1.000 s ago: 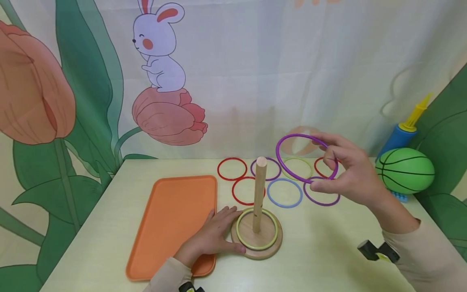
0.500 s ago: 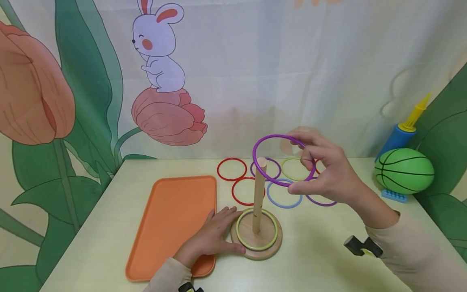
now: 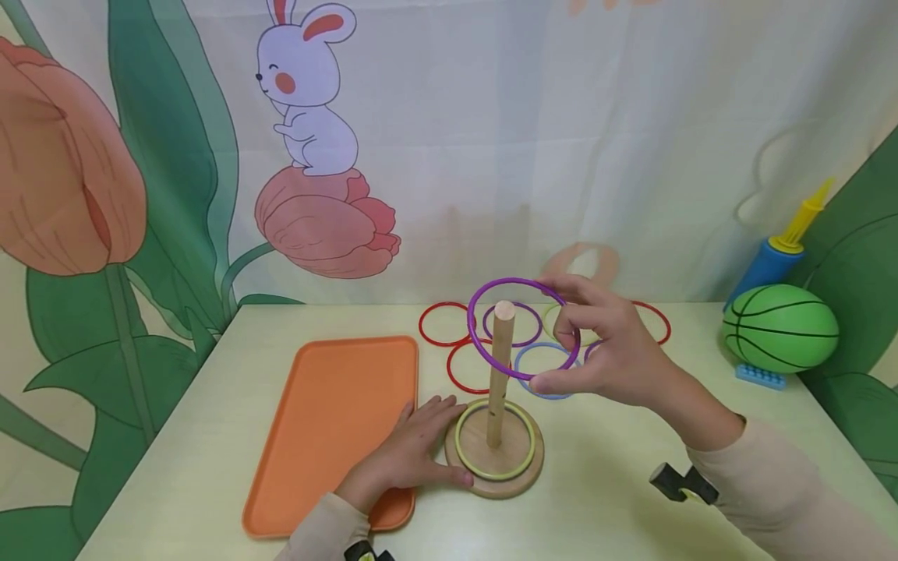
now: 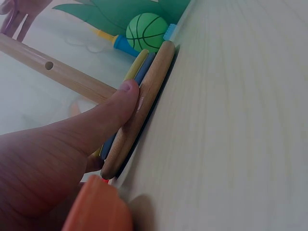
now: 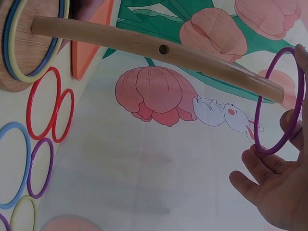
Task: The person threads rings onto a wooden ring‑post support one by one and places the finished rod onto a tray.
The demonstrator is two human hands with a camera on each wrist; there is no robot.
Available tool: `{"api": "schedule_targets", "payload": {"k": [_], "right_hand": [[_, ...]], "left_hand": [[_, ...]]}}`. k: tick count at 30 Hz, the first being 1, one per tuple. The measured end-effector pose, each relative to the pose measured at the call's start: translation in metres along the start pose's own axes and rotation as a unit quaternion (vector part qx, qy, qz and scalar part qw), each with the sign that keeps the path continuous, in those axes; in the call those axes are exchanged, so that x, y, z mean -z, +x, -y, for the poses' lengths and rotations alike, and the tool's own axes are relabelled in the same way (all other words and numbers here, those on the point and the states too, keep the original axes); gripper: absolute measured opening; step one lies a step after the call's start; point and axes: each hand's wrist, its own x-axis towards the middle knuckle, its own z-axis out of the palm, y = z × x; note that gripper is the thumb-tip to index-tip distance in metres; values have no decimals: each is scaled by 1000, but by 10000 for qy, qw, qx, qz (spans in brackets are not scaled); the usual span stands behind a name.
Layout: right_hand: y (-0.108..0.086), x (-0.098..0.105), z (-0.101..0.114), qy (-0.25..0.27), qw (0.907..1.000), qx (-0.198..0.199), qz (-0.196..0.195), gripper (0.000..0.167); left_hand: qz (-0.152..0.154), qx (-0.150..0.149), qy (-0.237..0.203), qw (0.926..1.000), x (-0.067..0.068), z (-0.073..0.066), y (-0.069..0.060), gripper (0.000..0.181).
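Right hand [image 3: 610, 347] on my feed pinches one purple ring [image 3: 471, 319], just left of it, around one post [image 3: 499, 393]; seven loose rings [image 3: 421, 323] lie beyond. Left hand [image 3: 417, 448], fingers apart, touches one base [image 3: 477, 432] bearing two rings [image 4: 136, 65].

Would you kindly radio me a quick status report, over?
Left grip touching wooden base. Right grip pinching purple ring, apparently around top of peg. Nothing seen blocking its way down to yellow-green ring.
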Motion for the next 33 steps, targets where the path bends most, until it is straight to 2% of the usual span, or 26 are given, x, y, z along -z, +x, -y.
{"api": "schedule_targets", "payload": {"k": [18, 33], "right_hand": [[-24, -14, -8, -645, 9974, 126, 291, 56], [-41, -29, -17, -738, 9943, 26, 772, 51]], "left_hand": [[44, 54, 49, 10000, 0, 1, 1, 105], [8, 10, 62, 10000, 0, 0, 1, 103]]}}
